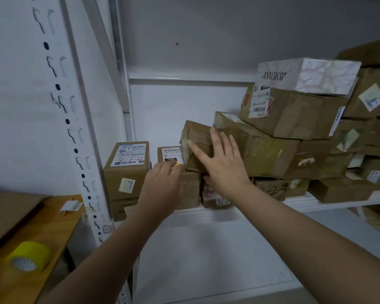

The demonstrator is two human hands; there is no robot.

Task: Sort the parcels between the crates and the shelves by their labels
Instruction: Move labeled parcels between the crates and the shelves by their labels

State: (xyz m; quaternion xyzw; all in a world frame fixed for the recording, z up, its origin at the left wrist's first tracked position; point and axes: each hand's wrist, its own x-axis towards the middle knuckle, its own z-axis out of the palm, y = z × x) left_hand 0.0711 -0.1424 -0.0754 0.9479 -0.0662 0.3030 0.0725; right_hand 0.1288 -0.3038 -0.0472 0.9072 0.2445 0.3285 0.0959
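white shelf [228, 212], brown parcels [294, 113] piled at right | tilted parcel [195, 132] atop the pile's left end, right hand [219, 161] flat on it, fingers [215, 139] spread | left hand [165, 181] on small labelled parcel [170, 152] below, grip can't tell tbh | yellow tape [29, 255] on table [53, 227]

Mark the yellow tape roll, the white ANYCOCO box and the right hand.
yellow tape roll [33, 249]: head view, on its yellow outer band.
white box [275, 75]: head view, on the printed front face.
right hand [223, 165]: head view, on the back of the hand.
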